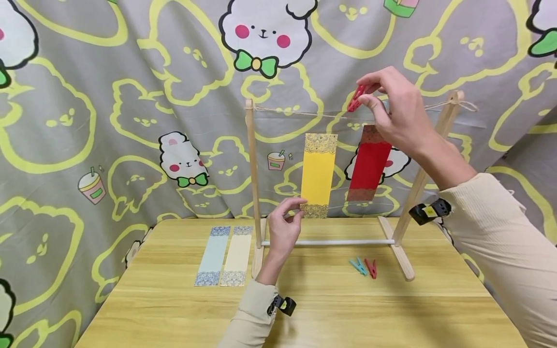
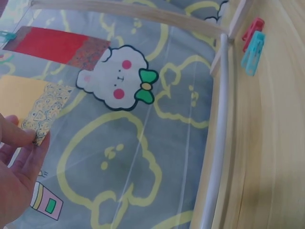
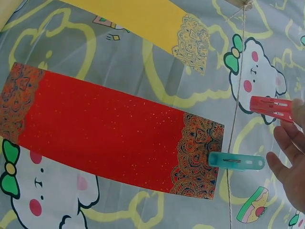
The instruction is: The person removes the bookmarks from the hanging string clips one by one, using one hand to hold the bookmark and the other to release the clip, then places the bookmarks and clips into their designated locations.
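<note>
My left hand (image 1: 284,229) pinches the lower left edge of a yellow paper strip (image 1: 318,179) with lace-patterned ends. The strip is upright, its top edge below a string (image 1: 300,113). Above the string, my right hand (image 1: 402,113) pinches a red clothespin (image 1: 355,99) between thumb and fingers. A red paper strip (image 3: 105,129) with dark patterned ends hangs from the string by a teal clothespin (image 3: 237,161), close to my right fingertips in the right wrist view. In the head view my right hand mostly hides that clothespin.
The string runs between two wooden posts (image 1: 253,174) joined low down by a white rod (image 1: 330,242). On the table (image 1: 174,309) lie a pale blue strip (image 1: 213,253) and a cream strip (image 1: 237,253) at left. A teal clothespin (image 1: 359,267) and another red clothespin (image 1: 371,268) lie in front of the rod.
</note>
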`<action>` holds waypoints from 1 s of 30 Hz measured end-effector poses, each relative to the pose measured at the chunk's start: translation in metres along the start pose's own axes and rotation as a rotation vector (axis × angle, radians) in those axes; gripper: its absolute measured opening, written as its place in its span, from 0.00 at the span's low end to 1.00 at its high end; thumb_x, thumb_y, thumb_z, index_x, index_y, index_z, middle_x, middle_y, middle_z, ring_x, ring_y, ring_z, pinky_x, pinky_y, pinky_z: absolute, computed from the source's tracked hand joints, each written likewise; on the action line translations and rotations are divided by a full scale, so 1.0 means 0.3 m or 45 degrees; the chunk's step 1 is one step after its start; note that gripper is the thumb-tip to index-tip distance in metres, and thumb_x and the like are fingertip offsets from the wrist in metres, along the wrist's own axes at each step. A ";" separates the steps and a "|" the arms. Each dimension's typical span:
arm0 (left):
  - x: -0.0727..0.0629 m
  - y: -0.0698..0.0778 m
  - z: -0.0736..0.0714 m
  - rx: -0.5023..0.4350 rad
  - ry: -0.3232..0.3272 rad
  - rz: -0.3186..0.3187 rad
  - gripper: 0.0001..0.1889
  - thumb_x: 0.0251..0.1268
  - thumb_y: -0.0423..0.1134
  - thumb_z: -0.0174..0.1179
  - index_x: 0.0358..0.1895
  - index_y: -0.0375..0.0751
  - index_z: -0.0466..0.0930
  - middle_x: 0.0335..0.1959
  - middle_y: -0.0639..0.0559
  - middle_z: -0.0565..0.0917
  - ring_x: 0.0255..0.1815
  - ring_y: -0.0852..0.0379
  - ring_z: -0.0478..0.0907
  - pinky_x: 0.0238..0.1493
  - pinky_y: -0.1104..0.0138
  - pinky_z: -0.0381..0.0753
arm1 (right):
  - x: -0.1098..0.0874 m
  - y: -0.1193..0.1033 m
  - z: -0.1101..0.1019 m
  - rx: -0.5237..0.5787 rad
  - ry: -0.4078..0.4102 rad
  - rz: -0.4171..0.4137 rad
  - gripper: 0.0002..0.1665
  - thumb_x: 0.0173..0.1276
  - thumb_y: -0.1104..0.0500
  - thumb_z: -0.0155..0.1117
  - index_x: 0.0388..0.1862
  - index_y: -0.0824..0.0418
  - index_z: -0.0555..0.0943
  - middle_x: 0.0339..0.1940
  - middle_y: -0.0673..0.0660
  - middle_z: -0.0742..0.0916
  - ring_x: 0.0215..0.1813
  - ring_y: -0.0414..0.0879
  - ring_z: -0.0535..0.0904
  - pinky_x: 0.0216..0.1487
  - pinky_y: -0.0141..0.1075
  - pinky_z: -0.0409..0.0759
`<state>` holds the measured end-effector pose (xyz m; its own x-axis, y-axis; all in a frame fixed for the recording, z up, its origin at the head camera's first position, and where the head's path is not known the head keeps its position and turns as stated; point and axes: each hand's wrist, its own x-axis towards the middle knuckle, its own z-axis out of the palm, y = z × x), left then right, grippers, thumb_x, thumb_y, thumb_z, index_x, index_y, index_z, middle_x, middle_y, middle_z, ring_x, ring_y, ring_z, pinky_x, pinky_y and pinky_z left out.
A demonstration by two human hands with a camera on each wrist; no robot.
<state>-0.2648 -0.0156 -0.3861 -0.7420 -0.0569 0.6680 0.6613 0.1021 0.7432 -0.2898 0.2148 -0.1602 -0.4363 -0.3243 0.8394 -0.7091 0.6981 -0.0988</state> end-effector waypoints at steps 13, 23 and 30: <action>-0.010 0.028 -0.035 0.000 -0.001 0.008 0.15 0.54 0.09 0.61 0.43 0.24 0.84 0.40 0.31 0.86 0.42 0.34 0.85 0.37 0.44 0.88 | -0.028 -0.014 -0.017 0.065 0.052 0.029 0.20 0.72 0.65 0.68 0.61 0.67 0.80 0.54 0.63 0.84 0.55 0.54 0.80 0.66 0.40 0.76; -0.003 0.019 -0.064 0.005 -0.017 0.042 0.16 0.54 0.08 0.60 0.44 0.22 0.83 0.40 0.29 0.86 0.40 0.32 0.85 0.38 0.44 0.88 | -0.057 -0.026 -0.011 0.088 0.134 0.024 0.20 0.69 0.67 0.70 0.59 0.68 0.82 0.51 0.62 0.86 0.53 0.52 0.81 0.62 0.24 0.73; -0.011 -0.052 -0.075 0.016 -0.021 0.043 0.17 0.55 0.12 0.64 0.46 0.30 0.86 0.42 0.38 0.88 0.42 0.40 0.87 0.38 0.51 0.89 | -0.096 -0.031 -0.019 0.067 0.166 -0.072 0.19 0.71 0.66 0.67 0.59 0.71 0.81 0.52 0.64 0.86 0.53 0.51 0.81 0.62 0.25 0.75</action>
<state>-0.2701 -0.0394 -0.3991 -0.7208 -0.0367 0.6922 0.6849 0.1160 0.7194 -0.2675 0.2213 -0.1804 -0.3215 -0.2745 0.9062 -0.7600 0.6456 -0.0741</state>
